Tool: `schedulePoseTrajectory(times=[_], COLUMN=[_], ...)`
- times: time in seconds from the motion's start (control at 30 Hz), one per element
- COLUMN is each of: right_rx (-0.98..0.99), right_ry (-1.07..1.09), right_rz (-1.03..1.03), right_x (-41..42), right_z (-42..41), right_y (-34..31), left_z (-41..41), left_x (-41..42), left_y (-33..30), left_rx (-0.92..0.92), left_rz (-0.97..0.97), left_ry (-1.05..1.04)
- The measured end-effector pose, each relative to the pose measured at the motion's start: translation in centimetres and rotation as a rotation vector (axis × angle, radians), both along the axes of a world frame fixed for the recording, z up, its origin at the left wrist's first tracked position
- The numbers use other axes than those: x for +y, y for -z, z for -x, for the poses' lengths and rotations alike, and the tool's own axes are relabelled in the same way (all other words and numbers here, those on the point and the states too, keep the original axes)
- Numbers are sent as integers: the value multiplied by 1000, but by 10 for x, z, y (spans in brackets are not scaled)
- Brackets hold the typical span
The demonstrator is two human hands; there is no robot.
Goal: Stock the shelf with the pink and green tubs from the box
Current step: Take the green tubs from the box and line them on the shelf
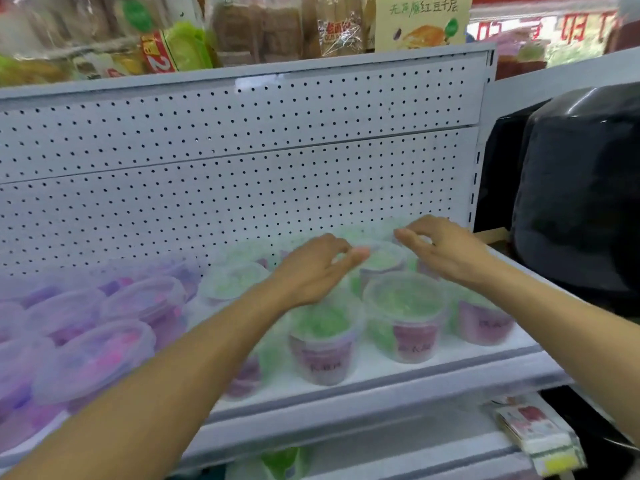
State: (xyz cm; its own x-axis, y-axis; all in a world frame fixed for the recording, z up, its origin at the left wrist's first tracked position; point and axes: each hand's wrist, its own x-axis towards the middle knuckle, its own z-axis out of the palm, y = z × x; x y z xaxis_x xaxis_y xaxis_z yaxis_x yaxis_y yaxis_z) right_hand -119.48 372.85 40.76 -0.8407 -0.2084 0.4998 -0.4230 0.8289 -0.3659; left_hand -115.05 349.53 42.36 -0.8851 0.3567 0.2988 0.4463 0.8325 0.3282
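Both hands, left point(313, 271) and right point(446, 249), hover with fingers loosely apart, holding nothing, over round clear-plastic green-filled tubs point(403, 318); clear pink-filled tubs point(104, 355) left on white metal shelf point(381, 386).

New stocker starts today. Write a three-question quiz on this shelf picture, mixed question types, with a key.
1. True or false: the clear plastic tubs with pink contents sit left of the clear plastic tubs with green contents on the white metal shelf.
2. Which hand hovers nearer the bulky black plastic-wrapped object: A. left hand B. right hand
3. Fill in: the white back panel is dotted with rows of small ____.

Key: 1 true; 2 B; 3 holes.
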Motion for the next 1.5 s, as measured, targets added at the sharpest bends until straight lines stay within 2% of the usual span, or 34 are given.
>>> schedulePoseTrajectory(times=[0.17, 0.33, 0.57, 0.67, 0.73, 0.8, 0.9, 1.2, 1.4, 1.5], right_rx=[-341, -475, -479, -442, -376, -354, -388, -413, -445, -441], right_ry=[-31, 2, 31, 3, -26, -60, -84, -59, -67, -77], right_rz=[-40, -156, -163, -131, -84, -53, -99, -168, -174, -141], right_x=[-44, -66, -74, -72, -67, -58, -52, -52, -52, -48], right_z=[44, 71, 73, 65, 56, 44, 26, 22, 16, 2], right_y=[-1, 1, 0, -5, -7, -9, -8, -4, -7, -9], left_z=[60, 86, 104, 98, 82, 64, 46, 37, 31, 17], left_x=[-78, -95, -89, -90, -93, -99, -102, -81, -76, -75], left_y=[-2, 2, 7, 3, -2, -2, 1, 7, 8, 5], left_rx=[-95, -262, -301, -347, -285, -189, -207, -115, -146, -158], left_rz=[128, 148, 158, 40, -42, 12, 150, 260, 252, 180], left_ry=[-231, -224, -240, -207, -154, -95, -44, -134, -175, -157])
